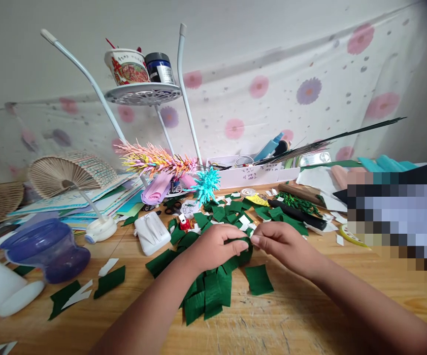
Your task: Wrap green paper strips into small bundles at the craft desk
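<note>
In the head view, two hands meet above the wooden surface (279, 320). The left hand (215, 249) grips one curled green paper (249, 254); the right hand (287, 249) has thumb and finger together beside it, and whether they grip anything I cannot tell. Below the hands lie overlapping green pieces (213, 296), too many to count, with one loose square (259, 280) near them. To the left are one white case (152, 232) and one blue bowl (45, 251). One stand (143, 93) carries one tub (129, 68) and one jar (159, 67).
</note>
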Available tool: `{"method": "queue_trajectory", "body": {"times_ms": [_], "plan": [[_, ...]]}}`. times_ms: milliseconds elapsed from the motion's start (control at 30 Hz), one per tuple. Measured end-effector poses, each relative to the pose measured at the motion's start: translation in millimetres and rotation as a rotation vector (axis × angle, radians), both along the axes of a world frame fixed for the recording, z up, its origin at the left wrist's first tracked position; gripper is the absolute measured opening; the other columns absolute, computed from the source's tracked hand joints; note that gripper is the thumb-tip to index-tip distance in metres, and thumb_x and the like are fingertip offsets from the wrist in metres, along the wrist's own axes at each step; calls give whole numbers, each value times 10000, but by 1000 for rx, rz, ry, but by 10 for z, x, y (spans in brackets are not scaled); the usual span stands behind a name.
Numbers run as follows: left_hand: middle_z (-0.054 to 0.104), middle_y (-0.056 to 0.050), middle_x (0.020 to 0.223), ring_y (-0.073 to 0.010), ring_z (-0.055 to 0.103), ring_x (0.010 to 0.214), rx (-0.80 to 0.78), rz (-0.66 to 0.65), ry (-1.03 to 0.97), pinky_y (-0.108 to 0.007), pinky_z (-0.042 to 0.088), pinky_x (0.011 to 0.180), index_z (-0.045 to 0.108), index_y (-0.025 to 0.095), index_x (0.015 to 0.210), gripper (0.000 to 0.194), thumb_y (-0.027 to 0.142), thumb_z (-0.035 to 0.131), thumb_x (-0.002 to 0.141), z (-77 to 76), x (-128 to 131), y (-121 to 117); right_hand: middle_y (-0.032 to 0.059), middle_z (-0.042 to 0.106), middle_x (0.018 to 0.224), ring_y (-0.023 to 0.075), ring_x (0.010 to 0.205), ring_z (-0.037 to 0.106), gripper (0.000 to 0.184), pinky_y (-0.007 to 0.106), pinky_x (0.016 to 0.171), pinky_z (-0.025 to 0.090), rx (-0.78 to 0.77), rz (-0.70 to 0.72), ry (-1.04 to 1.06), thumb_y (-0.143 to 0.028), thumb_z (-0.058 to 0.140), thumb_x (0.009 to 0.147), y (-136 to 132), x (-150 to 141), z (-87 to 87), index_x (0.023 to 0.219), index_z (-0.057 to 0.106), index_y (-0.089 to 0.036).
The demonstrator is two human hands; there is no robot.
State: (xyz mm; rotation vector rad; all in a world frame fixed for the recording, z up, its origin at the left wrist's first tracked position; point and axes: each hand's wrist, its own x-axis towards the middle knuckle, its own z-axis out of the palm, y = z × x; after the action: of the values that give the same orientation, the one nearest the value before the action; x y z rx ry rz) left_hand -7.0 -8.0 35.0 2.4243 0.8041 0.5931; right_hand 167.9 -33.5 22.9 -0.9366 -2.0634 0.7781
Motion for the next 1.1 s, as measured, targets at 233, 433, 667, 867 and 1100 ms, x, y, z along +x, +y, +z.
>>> {"method": "queue_trajectory", "body": {"times_ms": [233, 433, 667, 867, 1100], "plan": [[556, 9, 679, -94, 517, 582, -174, 226, -312, -198, 416, 559, 579, 159, 842, 160, 202, 512, 704, -109, 32, 8, -13, 460, 458, 80, 407, 414, 365, 210, 438, 336, -486, 46, 421, -408, 401, 769, 24, -152, -73, 514, 441, -150], [530, 23, 591, -78, 487, 507, -267, 247, -334, -189, 401, 501, 578, 143, 800, 152, 243, 508, 708, -150, 64, 17, 18, 512, 724, 123, 611, 464, 182, 245, 559, 381, -13, -113, 70, -338, 475, 757, 29, -43, -103, 795, 495, -161], [542, 26, 580, -78, 477, 484, -387, 229, -283, -198, 392, 500, 574, 133, 794, 175, 264, 526, 688, -158, 91, 5, 48, 548, 836, 165, 772, 491, 75, 273, 650, 398, 453, -174, -292, -159, 459, 765, 27, 7, -98, 830, 490, -182], [596, 11, 689, -117, 523, 591, -280, 309, -137, -214, 395, 534, 575, 177, 888, 259, 285, 565, 653, -156, 75, 29, 41, 567, 784, 168, 748, 504, 53, 270, 631, 402, 504, -202, -331, -168, 482, 755, 86, 37, -122, 799, 508, -183], [624, -5, 841, -151, 546, 778, 113, 291, -6, -245, 410, 684, 592, 205, 866, 185, 275, 532, 707, -136, 61, 6, 29, 572, 788, 171, 754, 495, 82, 272, 640, 394, 458, -236, -362, -148, 507, 739, 80, 30, -117, 812, 516, -183]]}}
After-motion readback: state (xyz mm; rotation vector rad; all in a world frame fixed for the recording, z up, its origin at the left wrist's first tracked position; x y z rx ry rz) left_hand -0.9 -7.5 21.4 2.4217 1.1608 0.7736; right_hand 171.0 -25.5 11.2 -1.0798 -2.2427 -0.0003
